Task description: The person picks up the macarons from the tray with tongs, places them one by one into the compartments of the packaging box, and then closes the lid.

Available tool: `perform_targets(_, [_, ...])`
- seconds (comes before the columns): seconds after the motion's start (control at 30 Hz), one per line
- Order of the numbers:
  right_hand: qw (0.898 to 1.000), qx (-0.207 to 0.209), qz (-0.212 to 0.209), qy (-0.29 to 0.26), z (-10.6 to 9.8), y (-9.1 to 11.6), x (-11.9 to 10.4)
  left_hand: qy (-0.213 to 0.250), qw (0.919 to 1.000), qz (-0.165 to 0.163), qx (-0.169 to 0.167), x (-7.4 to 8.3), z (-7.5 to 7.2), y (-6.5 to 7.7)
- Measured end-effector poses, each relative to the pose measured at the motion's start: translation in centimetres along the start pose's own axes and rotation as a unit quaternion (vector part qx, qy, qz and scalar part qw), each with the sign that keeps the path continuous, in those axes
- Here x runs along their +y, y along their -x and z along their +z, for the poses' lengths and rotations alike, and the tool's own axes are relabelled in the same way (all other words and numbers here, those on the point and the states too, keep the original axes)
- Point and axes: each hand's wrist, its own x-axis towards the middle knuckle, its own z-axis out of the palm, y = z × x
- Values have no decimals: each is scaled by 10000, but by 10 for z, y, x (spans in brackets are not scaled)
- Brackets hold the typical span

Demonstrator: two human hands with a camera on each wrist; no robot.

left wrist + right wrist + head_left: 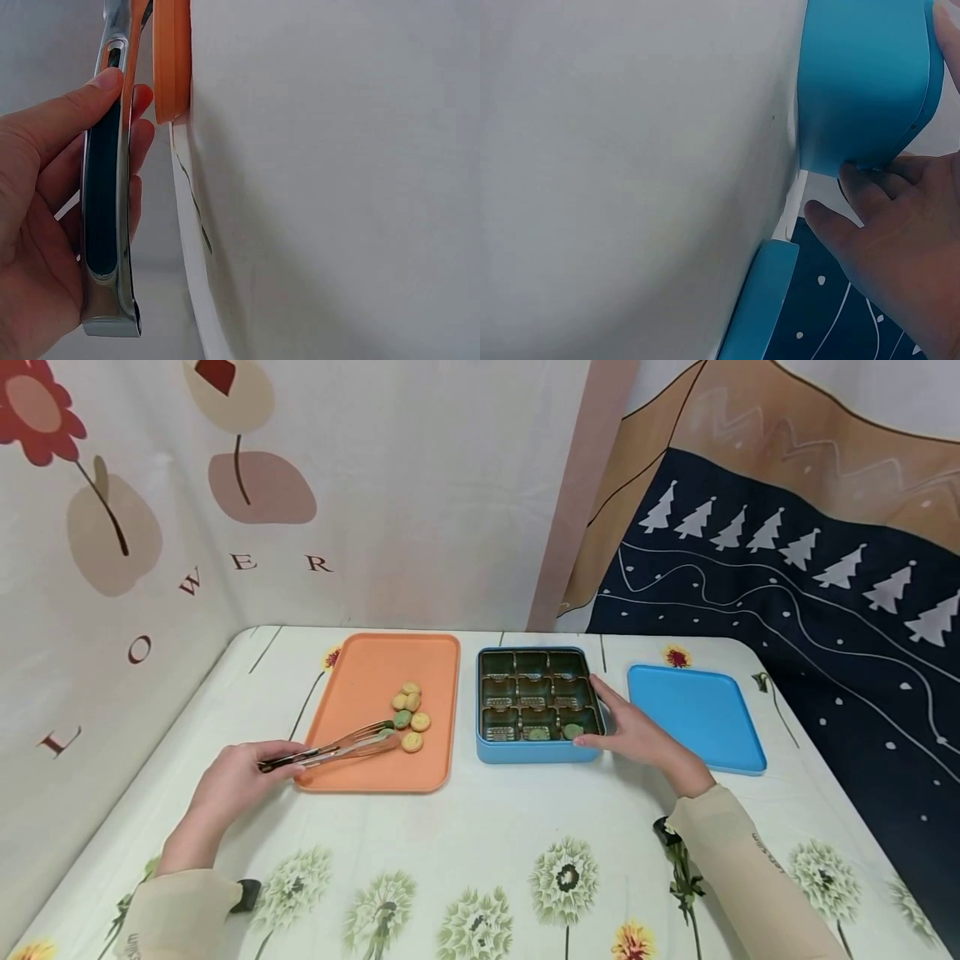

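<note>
My left hand (238,785) holds metal tongs (330,752) by the handle; a dark inlay on that handle shows in the left wrist view. The tips of the tongs reach over an orange tray (378,660), at small round green cookies (402,719). Several yellow cookies (412,742) lie around these. My right hand (637,731) grips the right front corner of a blue box (536,752), thumb on the front rim and fingers against the side. A dark divided insert (532,693) fills the box. Green cookies sit in its front middle and front right compartments.
Right of the box lies a flat blue lid (693,718), tilted slightly on the flowered tablecloth (420,860). Printed curtains (420,493) hang along the table's back and left edges. A dark curtain with white trees (825,610) hangs at the right.
</note>
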Motion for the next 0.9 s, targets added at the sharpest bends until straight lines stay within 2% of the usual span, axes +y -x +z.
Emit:
perform_targets(0.53, [10000,2,-23,4,0,0,0,13,9999,-4,172,1,0,0])
perform_targets(0.9, [10000,15,-15,59,0,1,0,3,9993,152,337,3,-4,-5])
